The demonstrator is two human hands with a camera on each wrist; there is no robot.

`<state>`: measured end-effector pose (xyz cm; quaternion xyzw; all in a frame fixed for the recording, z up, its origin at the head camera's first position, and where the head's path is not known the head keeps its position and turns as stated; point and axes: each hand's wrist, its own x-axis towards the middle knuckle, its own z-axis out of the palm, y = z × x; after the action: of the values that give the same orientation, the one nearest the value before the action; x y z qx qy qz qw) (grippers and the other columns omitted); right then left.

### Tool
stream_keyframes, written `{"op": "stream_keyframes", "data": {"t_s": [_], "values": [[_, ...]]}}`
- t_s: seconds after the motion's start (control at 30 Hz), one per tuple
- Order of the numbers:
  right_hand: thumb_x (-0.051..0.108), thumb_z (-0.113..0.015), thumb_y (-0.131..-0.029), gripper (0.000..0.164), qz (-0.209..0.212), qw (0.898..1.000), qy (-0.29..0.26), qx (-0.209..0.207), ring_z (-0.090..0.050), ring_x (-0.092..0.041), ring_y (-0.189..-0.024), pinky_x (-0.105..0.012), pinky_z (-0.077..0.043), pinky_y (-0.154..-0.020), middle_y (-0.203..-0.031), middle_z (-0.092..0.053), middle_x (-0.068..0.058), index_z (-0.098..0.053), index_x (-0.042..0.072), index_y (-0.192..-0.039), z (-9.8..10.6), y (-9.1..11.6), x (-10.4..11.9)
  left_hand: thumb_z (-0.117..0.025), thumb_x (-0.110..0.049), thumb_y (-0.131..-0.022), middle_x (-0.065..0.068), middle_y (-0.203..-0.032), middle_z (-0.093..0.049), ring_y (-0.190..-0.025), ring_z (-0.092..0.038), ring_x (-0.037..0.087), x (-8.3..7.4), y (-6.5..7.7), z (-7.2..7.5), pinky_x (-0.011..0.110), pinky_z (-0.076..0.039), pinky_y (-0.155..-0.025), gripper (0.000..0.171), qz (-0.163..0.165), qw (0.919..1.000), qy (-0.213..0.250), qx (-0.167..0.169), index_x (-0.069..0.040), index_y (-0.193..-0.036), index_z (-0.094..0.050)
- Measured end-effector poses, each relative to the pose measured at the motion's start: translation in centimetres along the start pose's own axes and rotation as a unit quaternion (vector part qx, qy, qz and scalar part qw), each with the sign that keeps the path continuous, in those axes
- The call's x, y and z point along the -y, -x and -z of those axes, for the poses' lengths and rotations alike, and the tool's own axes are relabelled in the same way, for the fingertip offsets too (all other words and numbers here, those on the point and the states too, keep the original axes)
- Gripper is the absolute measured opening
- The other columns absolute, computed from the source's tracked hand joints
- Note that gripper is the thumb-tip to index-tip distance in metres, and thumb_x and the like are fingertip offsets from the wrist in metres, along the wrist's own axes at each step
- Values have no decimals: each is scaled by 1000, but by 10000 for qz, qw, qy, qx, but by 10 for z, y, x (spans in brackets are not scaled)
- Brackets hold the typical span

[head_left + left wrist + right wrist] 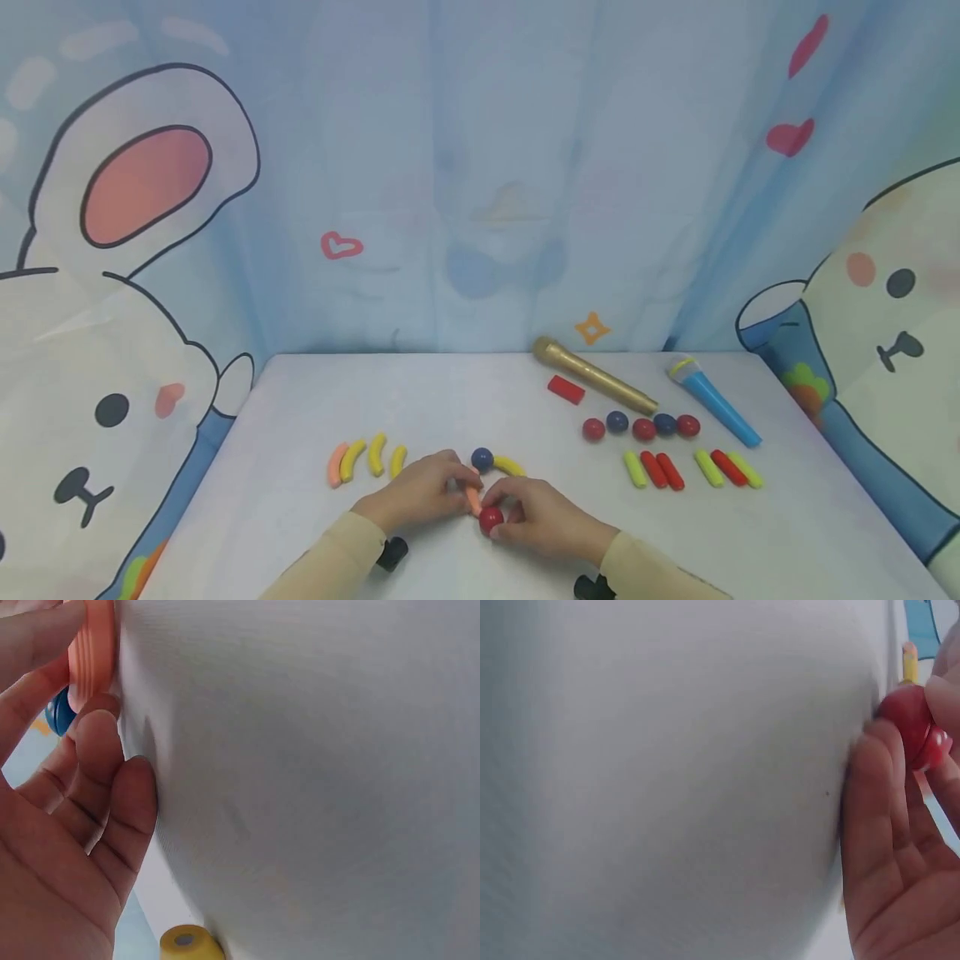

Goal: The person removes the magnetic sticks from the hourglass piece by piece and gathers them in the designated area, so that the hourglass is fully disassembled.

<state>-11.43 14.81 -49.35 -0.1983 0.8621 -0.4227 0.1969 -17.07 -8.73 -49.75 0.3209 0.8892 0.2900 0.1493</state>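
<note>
My left hand [422,493] pinches an orange curved stick [94,664] with fine grooves along it, between thumb and fingertips. The right hand [551,518] holds a glossy red ball [491,521] in its fingertips, close over the white table. In the head view the ball is at the near end of the orange stick. A dark blue ball [482,459] lies just beyond the fingers, with a yellow curved stick [509,466] running right from it. In the right wrist view the red ball [906,714] is partly covered by the thumb.
Left on the table [300,533] lie another orange curved stick [337,465] and several yellow ones [377,454]. To the right are a row of red and blue balls [643,429], short red and green sticks [666,471], a red block [566,389], a gold microphone [596,375] and a blue microphone [716,402].
</note>
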Motion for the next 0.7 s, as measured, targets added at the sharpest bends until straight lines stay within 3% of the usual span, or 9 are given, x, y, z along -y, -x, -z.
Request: {"op": "stream_keyframes", "data": {"t_s": [0.17,0.37,0.57,0.7], "values": [[15,-78,-86,30,-115,9999,-70,-2,-58,-12,-66,-23,-49,-60,-97,-62,9,-66,24,-111,-1,-1,0,-78,-28,-85,-15,-102,-49,-86,-51,4,0,3,0,23,-46,-76,25,74,9999,-60,-92,-34,-109,-75],[16,-81,-83,32,-180,9991,-393,-45,-63,-13,-68,-24,-53,-61,-104,-63,7,-66,22,-111,-4,-3,-1,-78,-34,-86,-14,-99,-50,-82,-51,4,0,4,-1,23,-46,-71,31,197,9998,-93,17,-36,-117,-73],[15,-79,-85,28,-205,9986,-486,13,-61,-14,-67,-23,-51,-60,-104,-63,7,-63,23,-106,-5,-4,-1,-79,-35,-85,-14,-98,-50,-82,-51,3,-1,2,1,21,-45,-71,26,-41,9998,-202,6,-33,-110,-75],[12,-74,-87,25,-122,9985,-535,63,-60,-15,-78,-24,-50,-64,-101,-64,6,-64,23,-107,-5,-6,-2,-80,-35,-85,-15,-98,-49,-79,-50,2,-2,1,2,19,-45,-68,24,-127,9996,-269,25,-31,-108,-76]]}}
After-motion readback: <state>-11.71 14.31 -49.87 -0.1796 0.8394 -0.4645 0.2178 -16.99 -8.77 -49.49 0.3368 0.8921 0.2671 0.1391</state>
